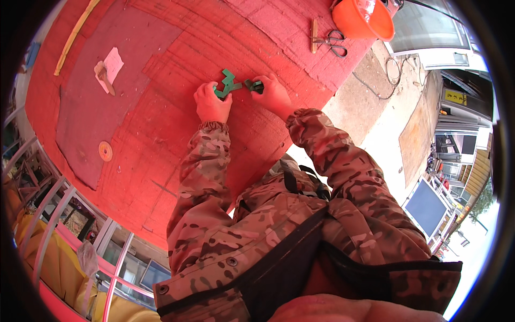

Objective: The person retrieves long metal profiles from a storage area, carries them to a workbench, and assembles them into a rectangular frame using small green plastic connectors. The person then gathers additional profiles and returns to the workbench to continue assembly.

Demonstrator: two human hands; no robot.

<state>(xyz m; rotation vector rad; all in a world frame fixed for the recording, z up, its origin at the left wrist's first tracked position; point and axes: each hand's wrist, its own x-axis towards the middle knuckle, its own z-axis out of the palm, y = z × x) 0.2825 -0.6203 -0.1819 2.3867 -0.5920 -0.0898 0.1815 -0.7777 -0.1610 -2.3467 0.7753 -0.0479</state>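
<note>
Several small flat green pieces (229, 77) lie in a loose cluster on the red-covered table (161, 123), between my two hands. My left hand (213, 103) is curled at the cluster's left side, its fingers closed on a green piece. To the right, my right hand (273, 95) pinches darker green pieces (254, 86) between thumb and fingers. Its fingertips sit a little apart from the cluster. What exactly the pieces are is too small to tell.
At the far right of the table stand an orange bowl-shaped container (357, 20), black-handled scissors (336, 43) and a wooden stick (314, 36). Leftward lie pink paper (113, 63) with a brown tool (105, 83), an orange disc (105, 151) and a yellow strip (75, 37).
</note>
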